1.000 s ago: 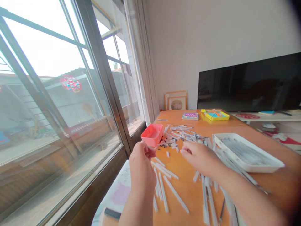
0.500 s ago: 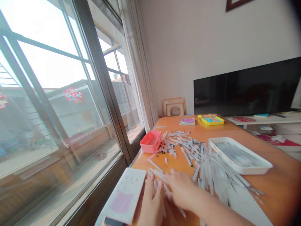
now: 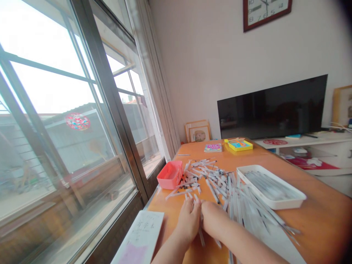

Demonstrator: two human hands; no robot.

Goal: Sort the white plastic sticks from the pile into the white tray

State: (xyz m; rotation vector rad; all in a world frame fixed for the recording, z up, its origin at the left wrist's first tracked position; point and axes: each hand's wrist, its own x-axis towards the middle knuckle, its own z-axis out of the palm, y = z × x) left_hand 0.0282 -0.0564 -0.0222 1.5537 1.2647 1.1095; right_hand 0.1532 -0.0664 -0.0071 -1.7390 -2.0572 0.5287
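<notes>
Near the table's front, my left hand [image 3: 189, 219] and my right hand [image 3: 213, 217] are side by side, almost touching, with white pen tubes [image 3: 202, 236] between them. Both hands are closed round these tubes, whose ends stick out above and below the fingers. Just beyond lies a spread of loose white pen tubes and dark small parts [image 3: 217, 179]. A pink open box [image 3: 169, 176] stands at the left of the pile. To the right, a white tray [image 3: 288, 203] holds many slim grey pen pieces.
A white notebook [image 3: 141, 234] lies at the front left beside the window. At the table's far end are a colourful booklet [image 3: 213, 147] and a yellow tray [image 3: 240, 145]. A clear plastic bag [image 3: 255, 227] lies right of my right arm.
My hands have come together and closed on the tubes that lay loose between them. The view has tilted up and turned right, so a wall clock shows.
</notes>
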